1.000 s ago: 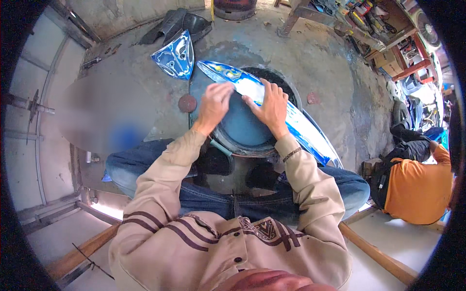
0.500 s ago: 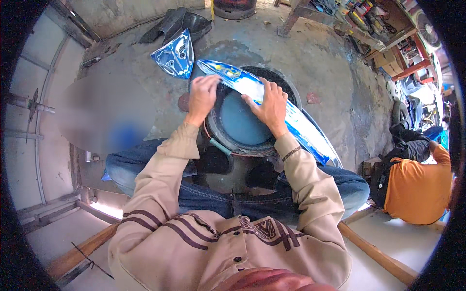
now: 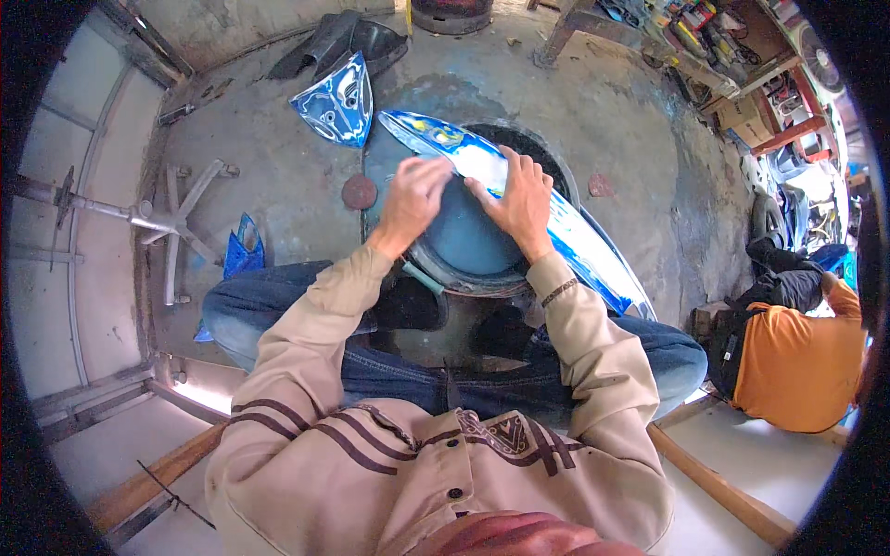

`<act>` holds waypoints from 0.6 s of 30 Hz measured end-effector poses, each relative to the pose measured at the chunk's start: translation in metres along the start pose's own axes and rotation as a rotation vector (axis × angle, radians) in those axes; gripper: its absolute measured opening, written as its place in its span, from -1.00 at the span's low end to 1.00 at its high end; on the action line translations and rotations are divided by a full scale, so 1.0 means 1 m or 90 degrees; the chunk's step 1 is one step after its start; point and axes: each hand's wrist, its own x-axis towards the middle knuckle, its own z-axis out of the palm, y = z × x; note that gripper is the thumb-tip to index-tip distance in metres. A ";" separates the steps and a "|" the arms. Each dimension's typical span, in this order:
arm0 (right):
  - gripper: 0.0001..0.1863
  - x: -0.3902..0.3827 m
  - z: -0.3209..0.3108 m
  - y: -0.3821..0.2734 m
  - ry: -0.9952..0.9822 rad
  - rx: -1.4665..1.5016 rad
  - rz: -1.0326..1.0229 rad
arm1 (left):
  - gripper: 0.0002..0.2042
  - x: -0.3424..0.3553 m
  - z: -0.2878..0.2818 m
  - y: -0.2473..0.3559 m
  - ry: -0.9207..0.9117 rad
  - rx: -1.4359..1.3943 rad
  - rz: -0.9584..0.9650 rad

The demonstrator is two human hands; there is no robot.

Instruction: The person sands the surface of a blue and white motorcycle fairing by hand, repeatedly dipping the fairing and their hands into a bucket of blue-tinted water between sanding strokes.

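A long, curved blue-and-white motorcycle body panel point(image 3: 589, 243) lies slantwise across a round black bucket point(image 3: 567, 167). Cloudy bluish water point(image 3: 468, 232) shows below the panel. My right hand point(image 3: 521, 204) grips the panel near its middle, thumb on the near side and fingers over the top. At the panel's near edge, my left hand point(image 3: 413, 204) has its fingers bent and pressed together; they are slightly blurred, and anything in them is hidden. The bucket's handle has a pale blue grip point(image 3: 425, 278) on the near side.
A blue-and-white pointed panel point(image 3: 338, 104) and black plastic parts point(image 3: 343, 48) lie beyond on the floor. A reddish disc point(image 3: 360, 192) is left of the bucket. A metal stand point(image 3: 176, 222) stands left. A person in orange point(image 3: 797, 366) sits right, near a cluttered workbench point(image 3: 630, 42).
My left hand has moved right along the panel's near edge, toward my right hand. The right hand and the panel stay nearly in place.
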 end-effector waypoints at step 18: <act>-0.02 0.000 0.001 -0.001 0.009 0.003 -0.006 | -0.81 0.002 -0.005 -0.019 0.008 0.048 -0.027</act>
